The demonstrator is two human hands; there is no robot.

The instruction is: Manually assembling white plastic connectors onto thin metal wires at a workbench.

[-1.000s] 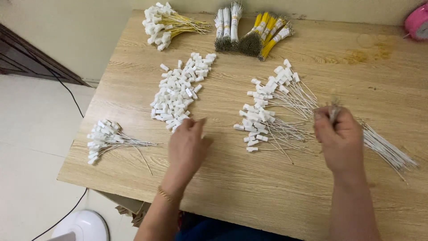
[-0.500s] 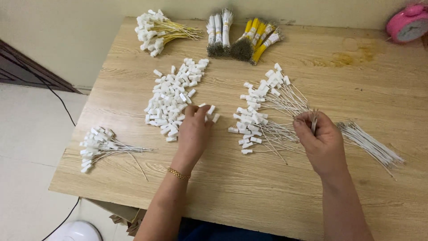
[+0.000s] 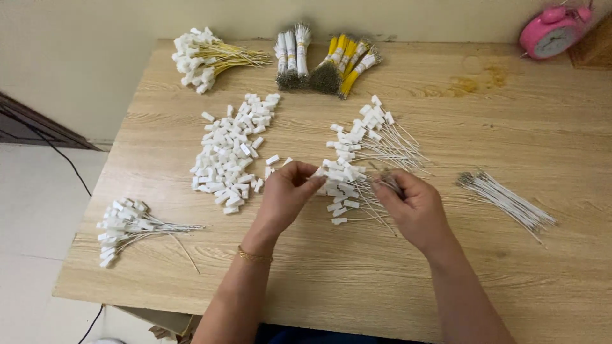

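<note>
Where the wooden worktop [image 3: 510, 267] meets its left edge, a bundle of wired white plugs [image 3: 124, 223] lies fanned out, and farther in sits a heap of loose white plastic plugs [image 3: 233, 153]. Beside that heap, the left hand [image 3: 287, 191] pinches a small white plug [image 3: 317, 172] between thumb and fingertips, its grip narrow and closed on the piece. Just right of it, the right hand [image 3: 414, 207] holds a thin grey wire [image 3: 384, 181] in a tight pinch, over a spread pile of plugs already fitted with wires [image 3: 360, 156]. Further right, a loose bunch of bare wires [image 3: 510, 200] lies apart. Along the far edge rest yellow-wired bundles [image 3: 210, 57], tied wire bundles [image 3: 325, 60] and a pink clock [image 3: 551, 32].
</note>
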